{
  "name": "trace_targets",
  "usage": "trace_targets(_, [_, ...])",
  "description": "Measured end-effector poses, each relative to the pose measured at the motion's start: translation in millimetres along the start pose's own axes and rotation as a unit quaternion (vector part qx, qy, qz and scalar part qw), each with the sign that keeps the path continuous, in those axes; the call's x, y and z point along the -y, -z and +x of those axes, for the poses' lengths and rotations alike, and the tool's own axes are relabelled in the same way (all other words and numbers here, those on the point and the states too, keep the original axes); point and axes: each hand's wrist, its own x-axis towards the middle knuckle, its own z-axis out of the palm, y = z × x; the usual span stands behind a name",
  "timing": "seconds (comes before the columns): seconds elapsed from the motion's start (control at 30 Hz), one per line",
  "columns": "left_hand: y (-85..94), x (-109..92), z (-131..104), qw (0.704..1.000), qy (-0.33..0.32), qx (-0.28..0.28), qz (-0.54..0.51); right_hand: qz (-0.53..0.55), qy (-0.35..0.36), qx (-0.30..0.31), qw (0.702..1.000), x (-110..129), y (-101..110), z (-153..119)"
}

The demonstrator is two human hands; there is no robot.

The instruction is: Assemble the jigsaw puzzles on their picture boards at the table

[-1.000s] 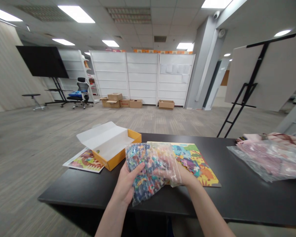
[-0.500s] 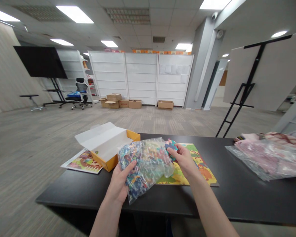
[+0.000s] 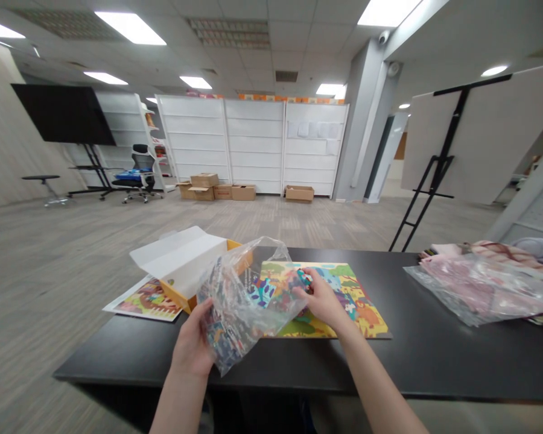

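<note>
A clear plastic bag (image 3: 239,301) of colourful jigsaw pieces is gripped along its left side by my left hand (image 3: 192,346), fingers closed round it. Most pieces are bunched at the bag's lower left, and its mouth gapes toward the upper right. My right hand (image 3: 321,301) pinches a small bunch of jigsaw pieces (image 3: 304,277) at the bag's right edge; whether they are fully outside the plastic I cannot tell. Under and behind the bag lies a bright picture board (image 3: 366,307) with animals, flat on the black table (image 3: 434,355) and partly covered by the bag and my right hand.
To the left stands an open yellow box (image 3: 178,295) with its white lid raised, partly on a printed picture sheet (image 3: 147,301). Pink items in clear plastic (image 3: 475,283) lie at the table's right. Beyond are an easel (image 3: 438,163), shelving and cardboard boxes (image 3: 203,187).
The bag's mouth has opened wider and bulged upward, showing more of the board. My right hand has shifted left and slightly down with the pieces; my left hand keeps its hold, moving left.
</note>
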Motion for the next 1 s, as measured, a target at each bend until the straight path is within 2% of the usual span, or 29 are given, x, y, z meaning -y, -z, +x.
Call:
trace_targets(0.23, [-2.2, 6.0, -0.4, 0.999, 0.046, 0.011, 0.001, -0.171, 0.056, 0.027, 0.983, -9.4, -8.7, -4.6])
trace_targets(0.37, [-8.1, 9.8, -3.8, 0.997, 0.06, -0.005, 0.044, -0.249, 0.08, 0.009, 0.965, -12.7, -6.3, -1.3])
trace_targets(0.47, [-10.7, 12.3, -5.3, 0.996, 0.052, 0.001, 0.066, -0.196, 0.092, -0.098, 0.971, 1.2, 3.4, 1.0])
trace_targets(0.53, [-10.4, 13.7, -5.7, 0.995, 0.051, 0.021, 0.081, -0.101, 0.073, -0.186, 0.975, 18.1, 12.2, 0.1])
trace_targets(0.6, [-9.3, 14.8, -6.1, 0.994, 0.048, 0.039, 0.093, 0.021, 0.048, -0.217, 0.975, 37.1, 18.8, -3.4])
trace_targets(0.63, [-8.8, 15.4, -6.4, 0.993, 0.046, 0.044, 0.098, 0.07, 0.043, -0.196, 0.977, 45.9, 20.1, -5.7])
trace_targets(0.7, [-9.0, 16.4, -7.4, 0.993, 0.043, 0.047, 0.104, 0.113, 0.043, -0.079, 0.99, 58.8, 18.5, -10.5])
trace_targets(0.77, [-10.8, 17.8, -8.8, 0.992, 0.042, 0.046, 0.106, 0.076, 0.071, 0.039, 0.994, 63.6, 12.4, -14.2])
trace_targets(0.8, [-12.2, 18.7, -9.6, 0.992, 0.043, 0.047, 0.107, 0.046, 0.096, 0.072, 0.992, 62.9, 8.7, -15.6])
trace_targets(0.9, [-16.4, 22.6, -11.5, 0.99, 0.049, 0.068, 0.112, -0.007, 0.157, 0.101, 0.982, 53.1, -0.1, -18.2])
trace_targets(1.0, [-18.2, 27.2, -12.6, 0.988, 0.056, 0.092, 0.115, 0.033, 0.126, 0.136, 0.982, 42.1, -0.4, -19.1])
